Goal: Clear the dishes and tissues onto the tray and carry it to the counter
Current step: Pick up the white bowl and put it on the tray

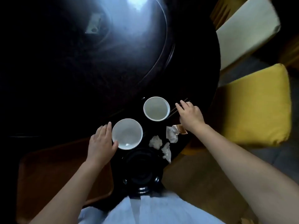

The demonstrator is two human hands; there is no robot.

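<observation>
Two white bowls stand on the dark round table [97,97]. My left hand [101,143] cups the left rim of the nearer bowl [127,134], thumb under its front edge. The farther bowl [156,108] sits up and to the right. My right hand [190,115] rests over dark chopsticks [174,110] lying right of that bowl; whether the fingers grip them I cannot tell. Three crumpled white tissues [155,142] [172,135] [166,151] and a brown wrapper [181,129] lie near the table's right edge. A black plate [140,168] sits close to me. A brown tray [53,172] lies at lower left.
A raised turntable [123,46] fills the table's centre, with glare on it. Right of the table stand a yellow-cushioned chair [258,107] and a white-cushioned chair [246,29]. My light shirt [145,210] is at the bottom edge.
</observation>
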